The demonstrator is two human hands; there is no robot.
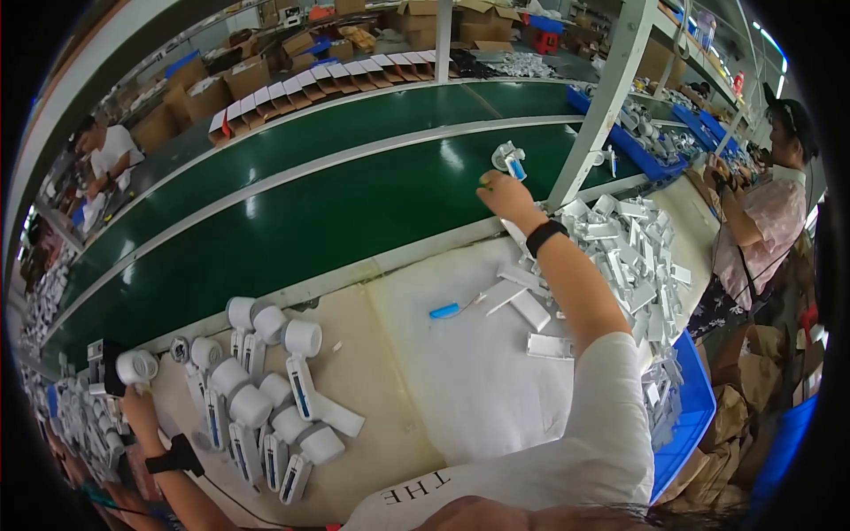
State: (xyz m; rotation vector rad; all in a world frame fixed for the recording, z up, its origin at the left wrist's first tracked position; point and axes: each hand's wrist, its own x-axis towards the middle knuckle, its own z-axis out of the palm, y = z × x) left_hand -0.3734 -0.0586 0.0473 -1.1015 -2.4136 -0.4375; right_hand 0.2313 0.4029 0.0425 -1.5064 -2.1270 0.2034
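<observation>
At the far left, my left hand (140,412) is closed round the lower part of a white device with a round drum-shaped head (137,365). Several similar white devices (251,405) with narrow bodies lie grouped to its right. My right arm stretches over the green conveyor belt. There my right hand (512,196), its fingers curled and partly hidden, is at a small white part with a blue strip (511,162) and seems to grip it. On the pale worktop (403,345) below lie a blue battery-like piece with a thin wire (444,311) and loose white covers (529,310).
A big heap of white plastic pieces (633,257) lies right of my arm, above a blue bin (691,398). A white post (602,106) rises beside my right hand. Co-workers (766,212) sit at the right and far left. Open boxes (328,80) line the belt's far side.
</observation>
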